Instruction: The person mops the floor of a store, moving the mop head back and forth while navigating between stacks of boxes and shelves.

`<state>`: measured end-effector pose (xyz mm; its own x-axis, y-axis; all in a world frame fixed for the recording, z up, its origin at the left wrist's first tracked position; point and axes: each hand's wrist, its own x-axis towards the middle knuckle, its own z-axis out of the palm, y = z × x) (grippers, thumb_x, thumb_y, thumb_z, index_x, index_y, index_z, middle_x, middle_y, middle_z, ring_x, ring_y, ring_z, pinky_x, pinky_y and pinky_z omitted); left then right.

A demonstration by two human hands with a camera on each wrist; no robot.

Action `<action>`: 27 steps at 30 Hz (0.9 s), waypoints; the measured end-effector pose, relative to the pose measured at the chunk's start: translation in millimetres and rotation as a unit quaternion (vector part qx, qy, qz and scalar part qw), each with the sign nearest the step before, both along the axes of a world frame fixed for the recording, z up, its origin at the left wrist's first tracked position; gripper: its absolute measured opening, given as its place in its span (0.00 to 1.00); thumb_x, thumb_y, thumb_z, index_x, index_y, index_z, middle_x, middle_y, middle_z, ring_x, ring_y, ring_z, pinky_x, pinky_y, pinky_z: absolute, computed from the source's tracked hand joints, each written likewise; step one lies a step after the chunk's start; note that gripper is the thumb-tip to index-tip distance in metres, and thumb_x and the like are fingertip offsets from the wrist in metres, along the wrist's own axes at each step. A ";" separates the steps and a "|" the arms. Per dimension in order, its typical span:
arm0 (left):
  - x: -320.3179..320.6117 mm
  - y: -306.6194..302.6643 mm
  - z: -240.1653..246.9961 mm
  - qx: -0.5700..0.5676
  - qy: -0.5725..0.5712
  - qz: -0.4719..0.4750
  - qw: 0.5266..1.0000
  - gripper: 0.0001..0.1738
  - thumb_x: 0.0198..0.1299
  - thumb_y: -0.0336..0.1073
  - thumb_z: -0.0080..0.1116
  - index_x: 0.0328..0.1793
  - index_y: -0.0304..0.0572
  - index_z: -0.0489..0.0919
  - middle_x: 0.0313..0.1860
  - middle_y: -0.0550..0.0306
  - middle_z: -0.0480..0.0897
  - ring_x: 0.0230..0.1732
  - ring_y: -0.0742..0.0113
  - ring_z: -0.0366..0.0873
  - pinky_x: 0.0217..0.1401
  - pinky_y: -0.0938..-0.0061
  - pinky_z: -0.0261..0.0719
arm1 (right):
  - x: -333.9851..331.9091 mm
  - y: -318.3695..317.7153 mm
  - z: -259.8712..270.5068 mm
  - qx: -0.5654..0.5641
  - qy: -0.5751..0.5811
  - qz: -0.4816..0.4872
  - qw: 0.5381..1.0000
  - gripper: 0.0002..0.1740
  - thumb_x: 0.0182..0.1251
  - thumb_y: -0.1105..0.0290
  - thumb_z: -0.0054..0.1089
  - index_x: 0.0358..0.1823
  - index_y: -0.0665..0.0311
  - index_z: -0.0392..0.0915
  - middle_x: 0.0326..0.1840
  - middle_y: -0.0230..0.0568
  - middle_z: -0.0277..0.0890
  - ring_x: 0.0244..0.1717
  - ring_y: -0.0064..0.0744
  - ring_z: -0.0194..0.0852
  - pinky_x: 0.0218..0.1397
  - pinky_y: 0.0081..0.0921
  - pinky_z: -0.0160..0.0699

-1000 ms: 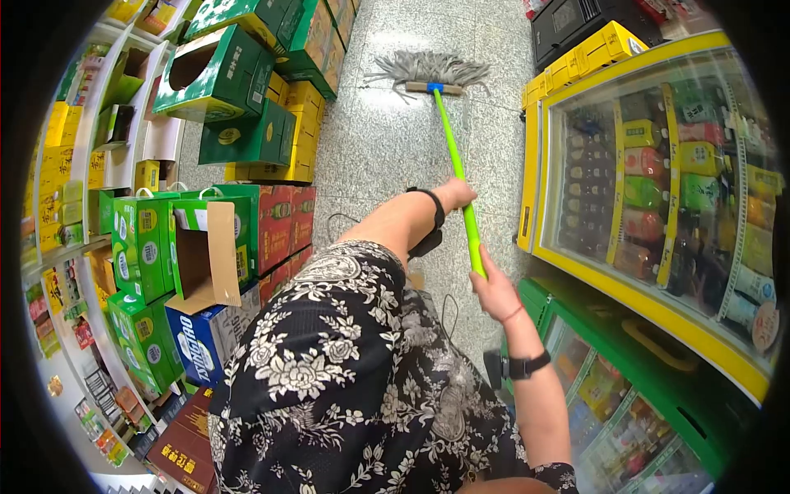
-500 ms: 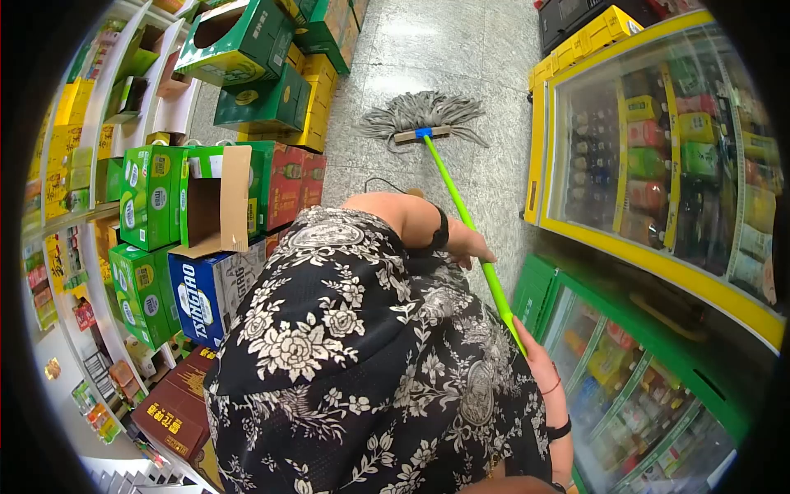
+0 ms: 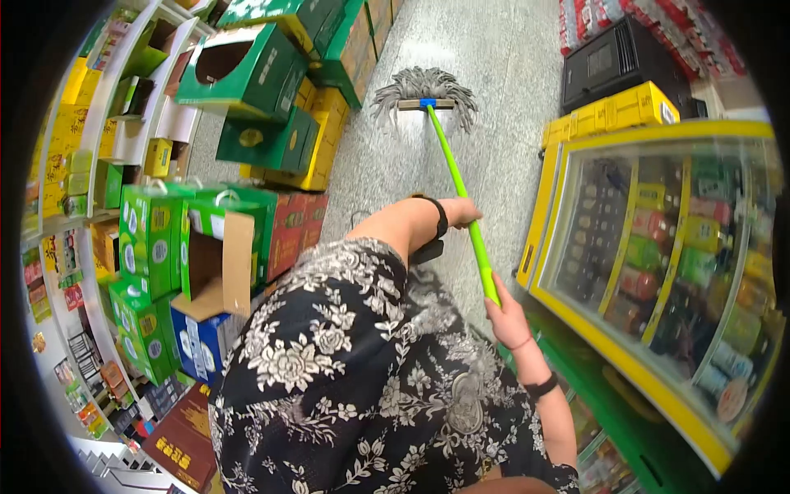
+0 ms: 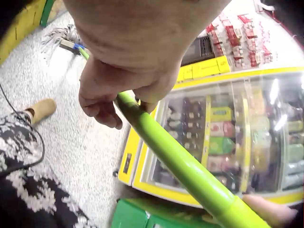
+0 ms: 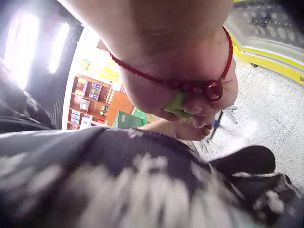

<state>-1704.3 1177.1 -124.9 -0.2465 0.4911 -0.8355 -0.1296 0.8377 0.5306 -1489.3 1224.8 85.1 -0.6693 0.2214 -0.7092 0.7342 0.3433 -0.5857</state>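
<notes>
A mop with a bright green handle [image 3: 457, 177] slants up the aisle in the head view. Its grey string head [image 3: 424, 84] spreads on the speckled floor below a blue clamp. My left hand [image 3: 461, 212] grips the handle partway down; in the left wrist view the left hand [image 4: 126, 80] has its fingers curled round the green tube. Closer to my body, the right hand [image 3: 508, 321] holds the handle's upper end. In the right wrist view the right hand [image 5: 185, 80], below a red beaded bracelet, wraps that end, mostly hiding it.
Green cartons [image 3: 152, 239] and red boxes [image 3: 298, 235] are stacked along the left, before the shelves. A yellow-framed drinks cooler [image 3: 547, 239] lines the right side, with yellow boxes [image 3: 613, 115] beyond it. Speckled floor [image 3: 395, 177] runs between. A dark cable [image 4: 40, 137] hangs beside the trousers.
The mop head came nearer, then moved away up the aisle again. Both hands drew back toward the body with the handle and then moved forward. The view has turned slightly.
</notes>
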 end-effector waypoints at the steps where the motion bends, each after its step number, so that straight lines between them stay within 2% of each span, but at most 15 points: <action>1: -35.0 8.7 -4.8 -0.021 0.036 0.001 0.999 0.24 0.54 0.51 0.52 0.28 0.32 0.79 0.24 0.51 0.78 0.21 0.61 0.76 0.26 0.68 0.76 | -31.1 6.9 -15.9 -0.006 0.031 0.000 1.000 0.33 0.60 0.63 0.49 0.67 0.55 0.51 0.43 0.58 0.73 0.41 0.52 0.75 0.44 0.34 0.71; 2: -68.8 17.2 -8.0 -0.020 0.037 0.006 0.999 0.24 0.54 0.51 0.52 0.28 0.32 0.79 0.24 0.51 0.78 0.21 0.61 0.76 0.26 0.68 0.76 | -63.6 14.1 -30.3 -0.005 0.032 0.005 0.999 0.33 0.60 0.63 0.49 0.67 0.55 0.51 0.43 0.58 0.73 0.41 0.52 0.75 0.44 0.34 0.71; 6: -188.2 45.3 5.4 -0.040 0.141 -0.009 0.989 0.23 0.57 0.50 0.46 0.38 0.35 0.79 0.34 0.47 0.81 0.35 0.55 0.80 0.39 0.65 0.77 | -196.4 46.3 -77.6 0.015 0.047 0.040 0.998 0.34 0.60 0.60 0.49 0.67 0.56 0.50 0.46 0.62 0.71 0.45 0.56 0.72 0.46 0.37 0.71; 7: -210.2 52.6 8.9 -0.032 0.165 -0.015 0.986 0.23 0.58 0.49 0.45 0.40 0.36 0.79 0.37 0.46 0.80 0.39 0.54 0.79 0.43 0.64 0.76 | -228.8 55.7 -78.9 0.027 0.060 0.046 0.997 0.34 0.59 0.60 0.49 0.67 0.56 0.51 0.44 0.60 0.72 0.42 0.54 0.74 0.44 0.37 0.71; 8: -230.2 59.6 10.8 -0.034 0.154 0.071 0.985 0.22 0.57 0.48 0.46 0.42 0.37 0.79 0.40 0.44 0.80 0.44 0.51 0.77 0.49 0.64 0.73 | -258.6 65.2 -76.1 0.040 0.073 0.054 0.995 0.34 0.59 0.60 0.49 0.67 0.56 0.51 0.41 0.58 0.74 0.39 0.51 0.75 0.42 0.36 0.72; 9: -251.2 65.9 10.3 -0.024 0.159 0.099 0.982 0.21 0.57 0.48 0.46 0.43 0.37 0.79 0.42 0.44 0.79 0.45 0.52 0.77 0.49 0.65 0.73 | -283.9 73.0 -75.2 0.039 0.072 0.055 0.995 0.34 0.59 0.60 0.49 0.67 0.56 0.51 0.41 0.58 0.74 0.39 0.51 0.75 0.42 0.36 0.72; 11: -281.6 74.7 13.6 -0.017 0.163 0.127 0.978 0.21 0.56 0.47 0.47 0.44 0.38 0.78 0.43 0.44 0.79 0.46 0.52 0.76 0.50 0.66 0.72 | -320.2 83.2 -71.1 -0.011 0.065 0.019 0.998 0.33 0.61 0.63 0.49 0.68 0.57 0.50 0.26 0.38 0.72 0.22 0.26 0.68 0.28 0.25 0.70; 14: -302.0 83.5 23.6 -0.036 0.177 0.100 0.979 0.19 0.56 0.44 0.46 0.44 0.38 0.78 0.44 0.44 0.79 0.47 0.53 0.77 0.50 0.65 0.73 | -343.9 86.0 -48.4 -0.017 -0.007 0.009 1.000 0.33 0.61 0.63 0.49 0.68 0.55 0.50 0.27 0.39 0.73 0.23 0.26 0.69 0.29 0.24 0.70; 15: -305.2 86.3 23.0 -0.059 0.165 0.073 0.982 0.19 0.55 0.43 0.46 0.44 0.39 0.78 0.44 0.45 0.79 0.47 0.53 0.77 0.49 0.65 0.73 | -333.6 89.8 -79.6 0.001 0.071 0.020 0.997 0.34 0.61 0.63 0.49 0.68 0.53 0.49 0.27 0.39 0.73 0.24 0.25 0.69 0.30 0.24 0.70; 18: -295.6 89.2 -0.2 -0.082 0.159 0.014 0.984 0.17 0.54 0.38 0.45 0.44 0.39 0.79 0.44 0.46 0.79 0.45 0.54 0.78 0.47 0.64 0.75 | -307.2 88.8 -99.8 0.039 0.080 0.048 0.995 0.34 0.61 0.63 0.49 0.68 0.53 0.48 0.28 0.40 0.73 0.25 0.26 0.69 0.32 0.24 0.70; 20: -270.3 83.7 -14.3 -0.027 0.213 -0.029 0.976 0.23 0.56 0.48 0.47 0.30 0.31 0.78 0.24 0.48 0.79 0.20 0.60 0.78 0.24 0.69 0.77 | -278.6 83.6 -93.5 0.036 0.055 0.050 0.997 0.35 0.61 0.63 0.49 0.69 0.53 0.47 0.29 0.42 0.72 0.25 0.27 0.69 0.33 0.25 0.71; 21: -256.1 81.2 -19.0 -0.020 0.208 -0.055 0.976 0.22 0.55 0.47 0.48 0.30 0.31 0.78 0.23 0.47 0.79 0.20 0.61 0.78 0.23 0.69 0.78 | -259.8 80.5 -94.2 0.026 0.060 0.045 0.997 0.35 0.61 0.63 0.49 0.69 0.53 0.47 0.28 0.41 0.72 0.25 0.27 0.69 0.33 0.25 0.70; 22: -238.9 78.6 -10.3 -0.030 0.147 -0.042 0.988 0.21 0.55 0.47 0.51 0.29 0.31 0.79 0.22 0.48 0.79 0.20 0.61 0.78 0.23 0.69 0.78 | -244.9 75.7 -85.5 0.015 0.065 0.040 0.997 0.35 0.61 0.62 0.49 0.69 0.53 0.46 0.27 0.41 0.72 0.25 0.27 0.69 0.33 0.25 0.70; 26: -144.4 59.4 17.1 0.005 0.078 -0.022 0.997 0.20 0.53 0.47 0.53 0.27 0.33 0.79 0.22 0.51 0.79 0.20 0.62 0.77 0.24 0.69 0.76 | -155.4 68.5 -38.4 -0.020 0.026 0.033 0.999 0.35 0.62 0.63 0.48 0.69 0.52 0.46 0.23 0.35 0.68 0.21 0.24 0.65 0.25 0.23 0.68; 27: -121.2 52.7 27.6 0.006 0.064 -0.025 0.998 0.19 0.52 0.46 0.53 0.26 0.35 0.79 0.22 0.53 0.79 0.21 0.63 0.76 0.26 0.68 0.75 | -133.1 65.1 -25.4 -0.046 -0.022 0.020 0.998 0.35 0.61 0.61 0.48 0.69 0.53 0.46 0.48 0.59 0.71 0.48 0.48 0.72 0.50 0.33 0.69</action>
<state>-1825.5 1229.7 -97.3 -0.3262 0.5148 -0.7928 -0.0174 0.8353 0.5496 -1622.3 1289.9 59.8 -0.6439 0.1276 -0.7544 0.7467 0.3198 -0.5832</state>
